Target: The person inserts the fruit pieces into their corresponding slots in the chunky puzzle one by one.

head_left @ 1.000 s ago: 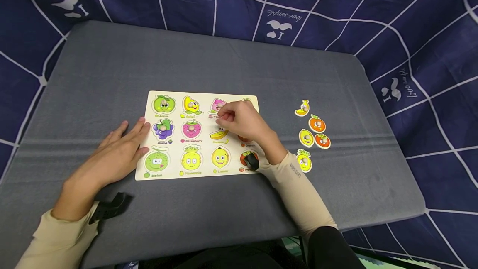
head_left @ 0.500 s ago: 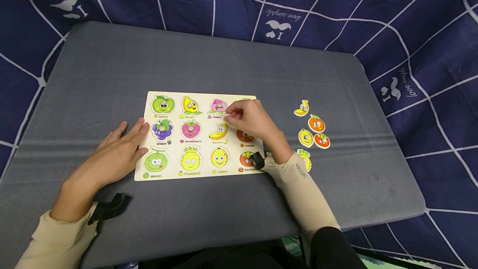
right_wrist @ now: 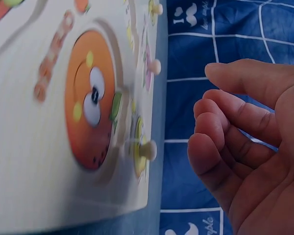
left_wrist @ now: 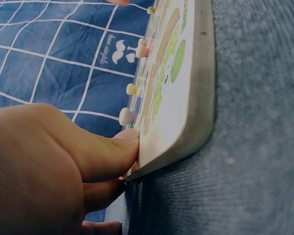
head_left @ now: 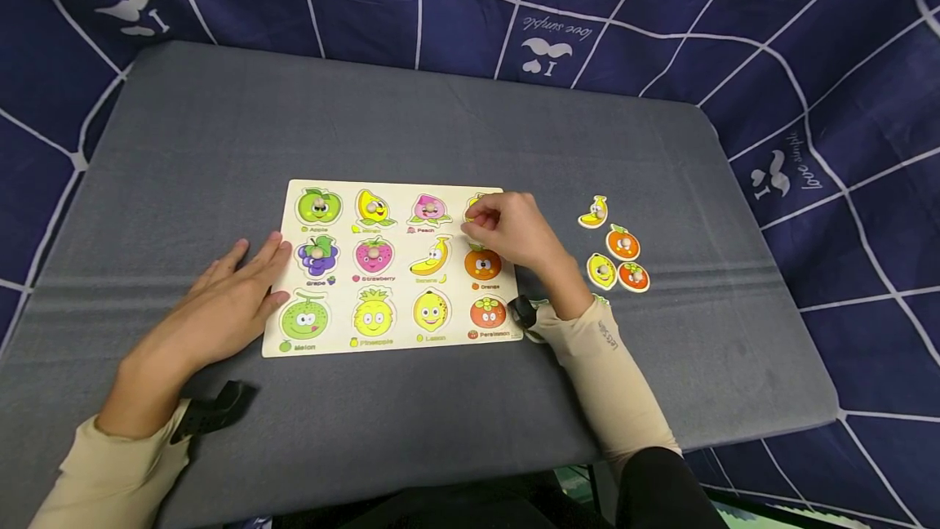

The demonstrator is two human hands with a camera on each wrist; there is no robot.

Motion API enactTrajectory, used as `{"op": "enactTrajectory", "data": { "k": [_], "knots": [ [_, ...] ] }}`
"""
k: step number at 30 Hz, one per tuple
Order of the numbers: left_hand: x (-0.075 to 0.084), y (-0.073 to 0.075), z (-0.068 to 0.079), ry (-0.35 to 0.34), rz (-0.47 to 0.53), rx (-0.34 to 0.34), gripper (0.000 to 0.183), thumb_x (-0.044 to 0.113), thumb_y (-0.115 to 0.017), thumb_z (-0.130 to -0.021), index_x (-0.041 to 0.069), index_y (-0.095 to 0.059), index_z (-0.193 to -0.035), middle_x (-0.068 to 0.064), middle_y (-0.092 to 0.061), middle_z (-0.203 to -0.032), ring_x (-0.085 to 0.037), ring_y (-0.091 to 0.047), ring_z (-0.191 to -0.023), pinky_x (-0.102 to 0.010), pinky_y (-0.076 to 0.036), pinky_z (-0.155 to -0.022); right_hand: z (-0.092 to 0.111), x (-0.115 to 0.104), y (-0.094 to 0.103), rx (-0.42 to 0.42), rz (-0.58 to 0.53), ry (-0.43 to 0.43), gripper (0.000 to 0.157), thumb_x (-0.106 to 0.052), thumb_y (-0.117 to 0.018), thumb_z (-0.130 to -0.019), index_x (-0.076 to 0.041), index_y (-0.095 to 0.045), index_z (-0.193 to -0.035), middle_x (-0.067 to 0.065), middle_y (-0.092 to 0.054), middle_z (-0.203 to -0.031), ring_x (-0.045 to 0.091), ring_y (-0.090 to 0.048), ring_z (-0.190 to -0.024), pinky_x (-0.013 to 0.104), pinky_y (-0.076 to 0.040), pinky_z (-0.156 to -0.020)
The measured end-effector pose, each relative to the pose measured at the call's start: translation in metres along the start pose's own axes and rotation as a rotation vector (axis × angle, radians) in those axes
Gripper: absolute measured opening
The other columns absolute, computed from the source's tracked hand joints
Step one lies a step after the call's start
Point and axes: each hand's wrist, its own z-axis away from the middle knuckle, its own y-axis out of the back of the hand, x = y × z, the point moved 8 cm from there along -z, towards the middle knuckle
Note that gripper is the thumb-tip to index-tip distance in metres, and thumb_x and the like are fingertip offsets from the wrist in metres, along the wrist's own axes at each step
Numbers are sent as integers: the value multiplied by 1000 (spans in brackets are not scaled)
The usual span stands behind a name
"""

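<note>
A wooden fruit peg puzzle board point(head_left: 400, 288) lies on the table. Beside its left edge my left hand point(head_left: 228, 300) lies flat with fingers extended; in the left wrist view its thumb point(left_wrist: 112, 152) touches the board's corner. Over the board's upper right, my right hand point(head_left: 514, 227) has loosely curled fingers. The right wrist view shows nothing between its thumb and fingers, which are apart from the knob of a yellow piece point(right_wrist: 138, 159). That piece, partly hidden in the head view, sits in the top right recess. Below it, the printed orange point(head_left: 482, 264) has no knob.
Right of the board lie loose knobbed pieces: a banana point(head_left: 593, 213), an orange point(head_left: 622, 244), a lemon point(head_left: 602, 271) and a persimmon point(head_left: 633, 277). My right sleeve point(head_left: 598, 374) covers most of another piece. Blue curtains point(head_left: 470, 15) surround the grey table point(head_left: 411, 129).
My right hand has moved right across the board, from beside the peach piece to the top right piece, uncovering the peach and the printed orange. The left hand stays in place.
</note>
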Motion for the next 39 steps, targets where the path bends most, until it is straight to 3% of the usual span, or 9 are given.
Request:
{"op": "enactTrajectory", "data": {
  "k": [39],
  "knots": [
    [2, 1, 0, -27, -1, 20, 65, 14, -56, -101, -7, -23, -153, -27, -16, -159, -60, -9, -140, -75, -12, -104, 16, 65, 48, 141, 66, -113, 12, -12, -77, -85, -2, -76, -91, 7, -69, -76, 17, -60, -66, 29, -47, -62]
  ]
}}
